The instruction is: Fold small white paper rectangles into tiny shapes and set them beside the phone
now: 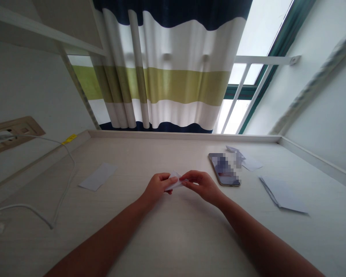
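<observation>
Between my two hands, just above the pale tabletop (173, 231), is a small folded piece of white paper (176, 184). My left hand (158, 185) grips its left side, thumb on top and fingers underneath. With thumb and forefinger my right hand (200, 185) pinches the paper's right edge. Part of the paper is hidden by the fingers, so its full folded shape cannot be made out. Right of my right hand lies a smartphone (223, 169), its screen partly blurred out.
A flat white paper sheet (98, 177) lies at left. Beyond the phone are folded paper pieces (236, 152), and a stack of white paper (284, 194) rests at right. A white cable (70, 181) runs from the wall socket (15, 132). A striped curtain (167, 84) hangs behind the raised back edge.
</observation>
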A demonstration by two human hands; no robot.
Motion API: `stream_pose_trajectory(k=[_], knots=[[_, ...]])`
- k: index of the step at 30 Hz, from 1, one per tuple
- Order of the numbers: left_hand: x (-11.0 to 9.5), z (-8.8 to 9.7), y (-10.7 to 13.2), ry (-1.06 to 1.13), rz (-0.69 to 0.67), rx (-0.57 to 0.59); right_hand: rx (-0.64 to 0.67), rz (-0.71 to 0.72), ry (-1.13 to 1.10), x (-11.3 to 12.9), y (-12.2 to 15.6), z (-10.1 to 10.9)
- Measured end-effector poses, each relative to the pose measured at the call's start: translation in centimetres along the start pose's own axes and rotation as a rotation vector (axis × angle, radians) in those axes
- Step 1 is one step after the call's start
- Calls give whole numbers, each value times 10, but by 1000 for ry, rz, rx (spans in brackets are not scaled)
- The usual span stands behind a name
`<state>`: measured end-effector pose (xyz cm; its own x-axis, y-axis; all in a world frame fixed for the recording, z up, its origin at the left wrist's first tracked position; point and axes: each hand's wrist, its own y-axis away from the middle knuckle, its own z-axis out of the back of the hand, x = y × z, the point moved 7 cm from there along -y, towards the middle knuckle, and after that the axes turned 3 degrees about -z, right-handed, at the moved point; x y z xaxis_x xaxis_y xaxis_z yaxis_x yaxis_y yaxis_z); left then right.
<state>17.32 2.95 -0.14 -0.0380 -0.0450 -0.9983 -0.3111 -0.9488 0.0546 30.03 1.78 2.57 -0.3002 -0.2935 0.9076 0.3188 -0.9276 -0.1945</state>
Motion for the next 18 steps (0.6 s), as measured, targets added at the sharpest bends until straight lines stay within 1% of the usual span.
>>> stream_pose_trajectory(k=[4,8,13,16,18], knots=[[1,-4,1,2,0,13,-94,6,72,1,1,1],[4,-8,0,11,1,37,-154,46,142,7,3,1],[5,-9,0,49,-11,47,-181,56,187,9,3,1],[0,-10,1,-24,-59,73,-187,45,206,8,3,2],[-4,-9,1,-83,-100,61,-180,43,209,9,4,2]])
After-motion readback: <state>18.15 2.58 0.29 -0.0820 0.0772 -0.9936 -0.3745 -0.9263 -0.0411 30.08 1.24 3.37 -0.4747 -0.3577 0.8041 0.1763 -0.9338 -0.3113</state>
